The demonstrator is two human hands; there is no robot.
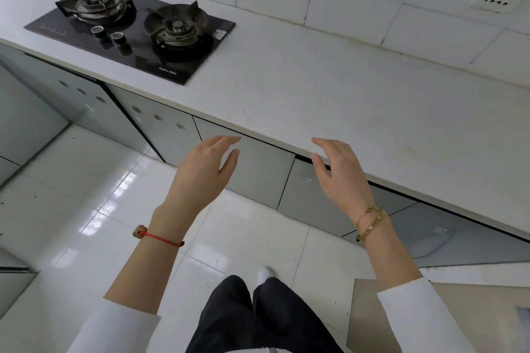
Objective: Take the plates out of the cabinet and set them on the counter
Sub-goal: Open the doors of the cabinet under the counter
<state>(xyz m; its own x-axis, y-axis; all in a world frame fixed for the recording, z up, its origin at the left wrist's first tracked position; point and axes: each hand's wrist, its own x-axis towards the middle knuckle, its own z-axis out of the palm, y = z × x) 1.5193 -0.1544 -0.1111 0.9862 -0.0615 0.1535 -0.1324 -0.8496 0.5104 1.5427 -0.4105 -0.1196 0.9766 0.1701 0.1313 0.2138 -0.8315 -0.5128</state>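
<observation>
A person in white sleeves, dark trousers and white shoes.

The left hand has a thin red string bracelet with a small brown bead on the wrist. The right hand has gold bracelets on the wrist. Both white sleeves are pushed up the arms. The trousers are black, and one white shoe shows.

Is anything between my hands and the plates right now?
Yes. The grey cabinet doors under the counter look closed, and no plates are visible. Both the left hand and the right hand hover open in front of the doors.
</observation>
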